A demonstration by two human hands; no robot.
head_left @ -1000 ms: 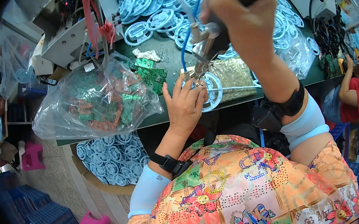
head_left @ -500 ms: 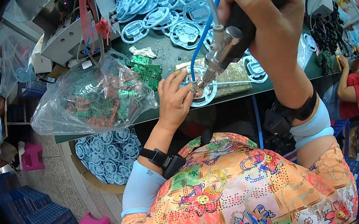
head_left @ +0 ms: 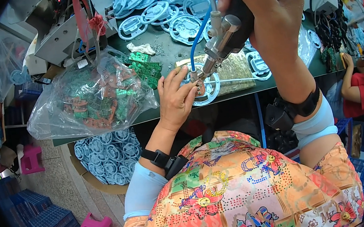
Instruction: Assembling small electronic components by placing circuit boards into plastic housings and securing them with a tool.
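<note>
- The blue ring part point(head_left: 218, 89) lies below and left of the right hand point(head_left: 272, 20), which is wrapped firmly around the black driver point(head_left: 245, 19).
- The driver's long axis slants from that grip down-left to the brown board point(head_left: 199, 91) inside the ring.
- The left hand point(head_left: 175, 97) is nearer, its fingertips touching the ring's left side; whether they pinch, I cannot tell.
- Those fingertips crowd the driver's tip; the blue hose point(head_left: 197, 40) hangs beside it.
- Left of the left hand: a clear bag of boards point(head_left: 95, 96).
</note>
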